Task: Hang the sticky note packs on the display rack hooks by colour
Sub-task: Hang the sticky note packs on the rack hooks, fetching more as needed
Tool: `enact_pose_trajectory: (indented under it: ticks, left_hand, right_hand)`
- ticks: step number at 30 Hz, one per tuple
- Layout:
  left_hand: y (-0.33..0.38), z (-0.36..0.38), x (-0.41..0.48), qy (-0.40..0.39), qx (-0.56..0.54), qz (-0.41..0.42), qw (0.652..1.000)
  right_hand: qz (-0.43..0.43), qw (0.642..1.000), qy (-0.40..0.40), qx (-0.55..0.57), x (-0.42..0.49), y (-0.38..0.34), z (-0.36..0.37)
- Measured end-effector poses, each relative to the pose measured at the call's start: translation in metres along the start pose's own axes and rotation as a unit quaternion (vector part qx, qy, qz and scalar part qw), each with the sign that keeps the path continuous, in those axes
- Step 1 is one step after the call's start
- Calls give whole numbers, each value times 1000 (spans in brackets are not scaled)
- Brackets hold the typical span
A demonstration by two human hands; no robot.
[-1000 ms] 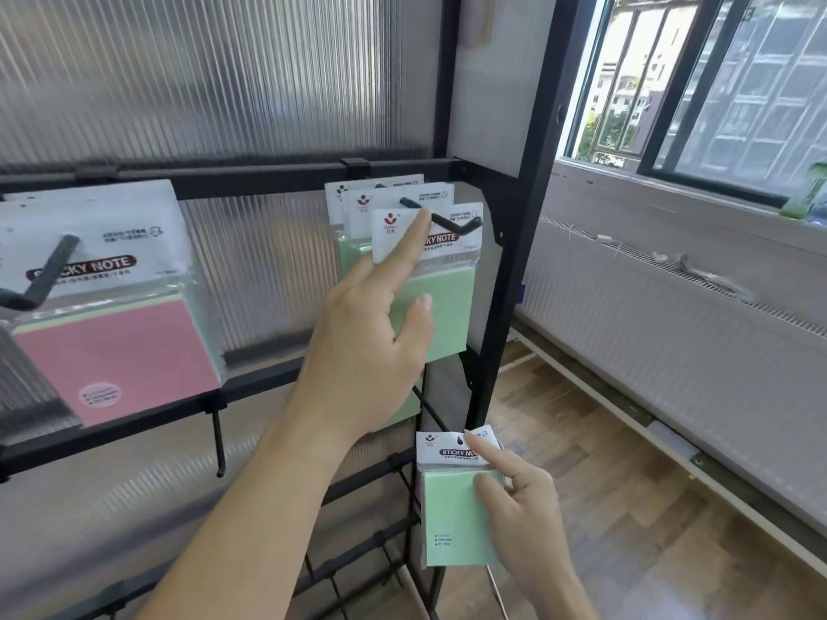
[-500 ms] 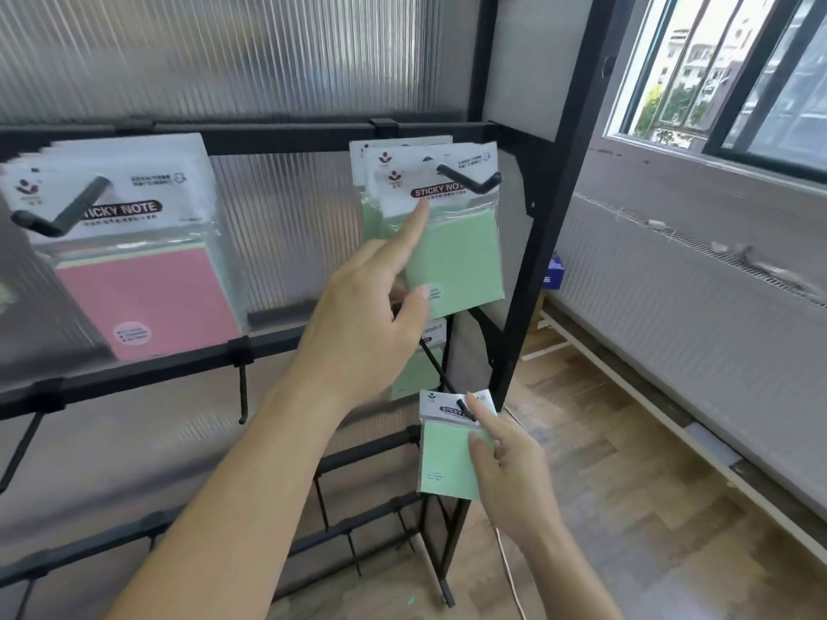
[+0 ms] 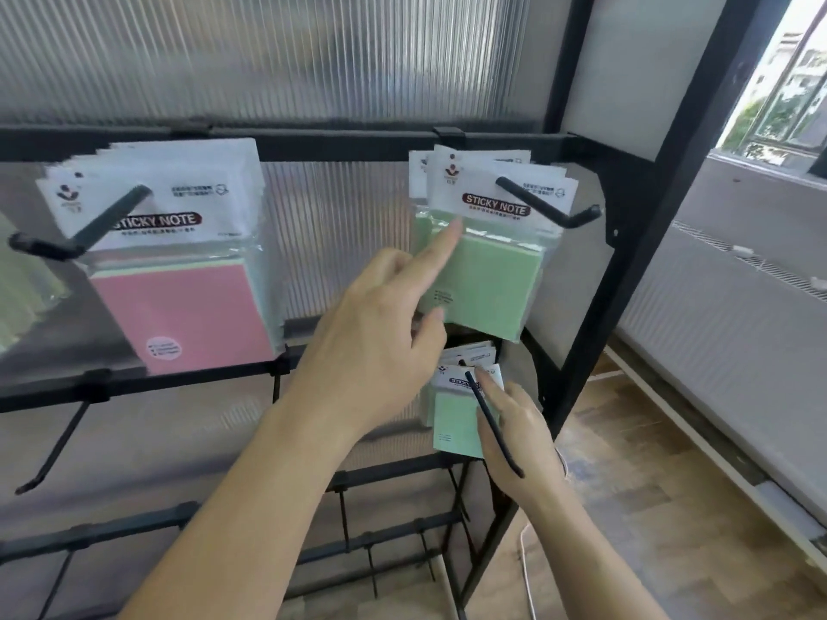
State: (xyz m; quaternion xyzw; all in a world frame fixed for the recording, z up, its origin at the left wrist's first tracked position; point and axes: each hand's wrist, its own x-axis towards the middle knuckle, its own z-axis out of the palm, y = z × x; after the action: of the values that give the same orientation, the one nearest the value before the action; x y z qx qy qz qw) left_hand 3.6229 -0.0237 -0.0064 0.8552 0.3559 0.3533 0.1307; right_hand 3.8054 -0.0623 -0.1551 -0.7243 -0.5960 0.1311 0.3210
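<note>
Green packs (image 3: 492, 279) of sticky notes hang in a bunch on the upper hook (image 3: 546, 208) at the right end of the black rack (image 3: 662, 217). The left hand (image 3: 380, 333) reaches up to them and grasps nothing: its forefinger is stretched out, with the tip touching the front pack just under the white header, and the other fingers are curled in.

Lower down and nearer, the right hand (image 3: 514, 431) grasps a single green pack (image 3: 456, 418), with its fingers laid over the front and the forefinger on the header. A thin lower hook (image 3: 492, 422) runs from that header towards the viewer, across the hand. Whether the rod passes through the pack's hole cannot be told. More white headers show just behind this pack.

To the left, pink packs (image 3: 188, 306) hang on another hook (image 3: 85, 234) of the same bar. A ribbed clear panel (image 3: 313, 60) backs the rack, and a wooden floor (image 3: 649, 485) lies at the right.
</note>
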Motion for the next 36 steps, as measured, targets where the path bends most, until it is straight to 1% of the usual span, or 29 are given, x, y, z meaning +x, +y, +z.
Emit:
enact_pose_trajectory:
  ticks: [4, 7, 9, 12, 14, 16, 18, 20, 23, 26, 28, 32, 36]
  left_hand:
    - [-12, 4, -7, 19, 13, 2, 1000]
    - [-15, 10, -20, 21, 14, -26, 999]
    - [-19, 15, -31, 19, 23, -63, 998]
    - [-21, 20, -53, 22, 41, -125, 991]
    - [-15, 21, -71, 19, 46, -173, 984]
    - [-7, 21, -91, 18, 59, -217, 974]
    - [0, 20, -110, 24, 79, -266, 960]
    - [6, 18, -128, 27, 101, -307, 946]
    - [11, 9, -154, 50, 129, -335, 932]
    - [11, -6, -176, 79, 162, -355, 917]
    - [9, -20, -191, 96, 176, -369, 907]
    - [-1, -50, -230, 119, 184, -412, 884]
    - [-16, -89, -283, 140, 175, -461, 858]
  right_hand:
    - [22, 999, 14, 34, 24, 7, 13]
    - [13, 999, 18, 34, 18, 10, 13]
    - [-12, 999, 30, 21, 9, 11, 10]
    - [-58, 997, 40, 41, -1, 12, -5]
    - [-53, 995, 35, 72, -7, 8, -20]
    - [-46, 992, 39, 107, -13, 1, -37]
    - [-68, 990, 50, 114, -19, -8, -51]
    - [-100, 987, 42, 121, -24, -21, -61]
    - [-165, 980, -5, 114, -32, -49, -65]
    - [-191, 977, -76, 49, -41, -83, -54]
    - [-218, 969, -111, 19, -47, -106, -41]
    - [-269, 947, -176, 5, -67, -156, -4]
    - [-338, 910, -238, 20, -92, -215, 48]
